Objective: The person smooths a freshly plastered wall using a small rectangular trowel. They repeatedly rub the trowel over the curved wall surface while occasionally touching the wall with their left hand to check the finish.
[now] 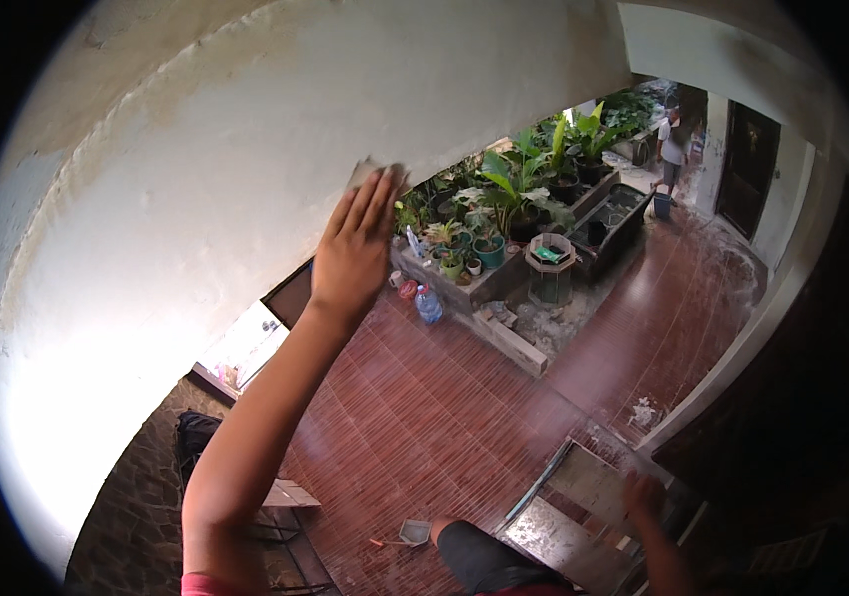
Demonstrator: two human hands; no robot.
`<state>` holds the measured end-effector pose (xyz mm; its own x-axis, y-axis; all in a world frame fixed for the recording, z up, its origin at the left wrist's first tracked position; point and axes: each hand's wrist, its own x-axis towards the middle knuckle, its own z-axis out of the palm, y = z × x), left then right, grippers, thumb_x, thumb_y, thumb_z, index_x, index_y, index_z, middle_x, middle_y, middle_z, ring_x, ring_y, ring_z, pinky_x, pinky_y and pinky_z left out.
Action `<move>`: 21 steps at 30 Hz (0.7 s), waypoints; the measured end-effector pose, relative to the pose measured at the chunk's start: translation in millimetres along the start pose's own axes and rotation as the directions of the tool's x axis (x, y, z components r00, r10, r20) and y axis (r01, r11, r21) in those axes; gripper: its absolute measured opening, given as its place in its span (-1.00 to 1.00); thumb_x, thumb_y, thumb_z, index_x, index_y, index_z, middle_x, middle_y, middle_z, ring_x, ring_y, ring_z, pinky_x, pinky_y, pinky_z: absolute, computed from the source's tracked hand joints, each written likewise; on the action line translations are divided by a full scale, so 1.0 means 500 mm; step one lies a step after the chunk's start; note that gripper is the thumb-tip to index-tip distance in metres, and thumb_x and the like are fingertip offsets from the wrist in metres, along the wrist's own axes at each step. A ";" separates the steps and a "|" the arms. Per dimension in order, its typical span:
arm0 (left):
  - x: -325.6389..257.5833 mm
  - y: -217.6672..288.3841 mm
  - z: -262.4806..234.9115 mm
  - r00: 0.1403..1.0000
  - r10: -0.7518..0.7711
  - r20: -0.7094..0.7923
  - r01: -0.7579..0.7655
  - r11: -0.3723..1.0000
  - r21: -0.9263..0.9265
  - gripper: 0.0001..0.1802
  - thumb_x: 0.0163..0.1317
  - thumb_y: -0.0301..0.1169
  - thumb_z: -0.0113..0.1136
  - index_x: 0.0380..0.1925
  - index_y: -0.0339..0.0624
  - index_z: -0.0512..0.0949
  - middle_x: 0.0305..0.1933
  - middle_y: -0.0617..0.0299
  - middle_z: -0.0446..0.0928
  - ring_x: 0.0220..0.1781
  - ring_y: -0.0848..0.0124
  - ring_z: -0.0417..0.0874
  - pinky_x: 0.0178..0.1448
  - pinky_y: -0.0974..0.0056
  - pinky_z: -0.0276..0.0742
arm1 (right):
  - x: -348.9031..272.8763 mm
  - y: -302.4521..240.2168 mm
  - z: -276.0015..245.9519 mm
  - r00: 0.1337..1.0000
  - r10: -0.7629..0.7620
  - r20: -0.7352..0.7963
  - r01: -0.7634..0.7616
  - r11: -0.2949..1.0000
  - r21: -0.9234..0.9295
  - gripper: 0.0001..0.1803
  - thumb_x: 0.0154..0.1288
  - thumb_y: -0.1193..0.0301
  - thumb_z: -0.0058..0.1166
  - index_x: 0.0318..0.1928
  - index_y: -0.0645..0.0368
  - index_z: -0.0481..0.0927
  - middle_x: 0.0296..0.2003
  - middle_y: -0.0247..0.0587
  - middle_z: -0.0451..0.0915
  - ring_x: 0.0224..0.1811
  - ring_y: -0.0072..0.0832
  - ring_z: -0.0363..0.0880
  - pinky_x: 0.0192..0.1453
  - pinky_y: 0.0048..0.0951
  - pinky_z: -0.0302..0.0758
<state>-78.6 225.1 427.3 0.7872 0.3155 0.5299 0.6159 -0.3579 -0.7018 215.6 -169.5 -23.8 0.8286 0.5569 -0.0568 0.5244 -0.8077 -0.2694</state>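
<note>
My left hand (357, 230) is raised high, its fingers together and stretched over a small grey-brown piece of what looks like sandpaper (363, 171). The palm side faces the white painted surface (246, 149), close to its lower edge, and the sandpaper's corner sticks out beyond the fingers. Low on the right, my right hand (643, 494) looks closed, beside a worn flat board (583, 482). It is dim there, and I cannot make out what those fingers grip.
Below lies a red tiled floor (415, 387), with a small scraper-like tool (413, 533) near my knee. Potted plants (489, 243), a blue-tinted water bottle (428, 305) and a low planter wall (509, 343) stand beyond. A person (672, 154) stands far right near a blue bucket (662, 205).
</note>
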 end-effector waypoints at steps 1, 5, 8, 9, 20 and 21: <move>0.021 0.004 0.009 0.999 0.006 -0.042 -0.007 1.000 -0.020 -0.36 0.40 -0.34 -0.16 0.47 -0.32 0.22 0.66 0.14 0.03 0.68 0.32 -0.01 0.70 0.18 -0.11 | -0.002 -0.001 -0.002 1.000 -0.010 0.014 0.010 1.000 -0.006 -0.39 0.48 0.00 -0.11 -0.35 0.30 0.74 -0.32 0.18 0.70 -0.20 0.10 0.70 0.00 0.06 0.57; 0.039 0.012 0.028 0.999 -0.021 -0.025 0.021 1.000 -0.008 -0.36 0.43 -0.35 -0.18 0.48 -0.31 0.19 0.66 0.14 0.01 0.69 0.32 -0.04 0.70 0.18 -0.12 | -0.004 -0.008 -0.021 1.000 -0.014 0.022 0.015 0.999 -0.043 -0.36 0.49 -0.01 -0.15 -0.36 0.31 0.75 -0.34 0.19 0.71 -0.21 0.12 0.71 -0.01 0.05 0.58; -0.007 0.013 0.023 0.998 -0.022 0.058 0.022 1.000 -0.011 -0.32 0.43 -0.37 -0.20 0.55 -0.26 0.06 0.69 0.17 -0.09 0.71 0.33 -0.12 0.71 0.18 -0.18 | -0.006 -0.013 -0.032 0.998 0.009 0.070 -0.007 1.000 -0.018 -0.33 0.51 -0.02 -0.19 -0.37 0.31 0.75 -0.35 0.20 0.71 -0.21 0.12 0.71 0.00 0.04 0.58; -0.028 0.011 0.020 0.999 -0.013 0.033 0.013 1.000 -0.009 -0.31 0.43 -0.36 -0.21 0.55 -0.26 0.06 0.69 0.16 -0.09 0.71 0.32 -0.12 0.71 0.18 -0.18 | -0.006 -0.014 -0.034 0.997 0.012 0.076 -0.012 1.000 0.006 -0.32 0.51 -0.03 -0.21 -0.37 0.31 0.75 -0.35 0.21 0.71 -0.21 0.12 0.71 0.00 0.04 0.58; 0.114 0.044 0.056 1.000 0.013 -0.028 -0.015 0.998 -0.066 -0.33 0.39 -0.36 -0.18 0.50 -0.30 0.16 0.66 0.10 0.00 0.69 0.31 -0.03 0.70 0.17 -0.12 | -0.002 -0.015 -0.022 0.993 0.050 0.105 -0.048 0.999 -0.017 -0.31 0.52 -0.03 -0.20 -0.37 0.33 0.75 -0.34 0.20 0.71 -0.18 0.08 0.72 0.04 0.01 0.59; 0.112 0.047 0.057 0.999 0.021 -0.049 -0.023 0.998 -0.053 -0.34 0.39 -0.35 -0.17 0.48 -0.32 0.19 0.66 0.10 0.02 0.69 0.30 -0.02 0.70 0.16 -0.12 | -0.002 -0.015 -0.022 0.993 0.051 0.109 -0.051 0.999 0.001 -0.30 0.53 -0.02 -0.21 -0.37 0.34 0.75 -0.33 0.19 0.72 -0.18 0.07 0.72 0.04 0.00 0.59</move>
<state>-21.0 259.6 427.1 0.8003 0.2644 0.5381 0.5982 -0.4115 -0.6876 212.8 -166.4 -11.3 0.8278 0.5331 -0.1751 0.4810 -0.8349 -0.2676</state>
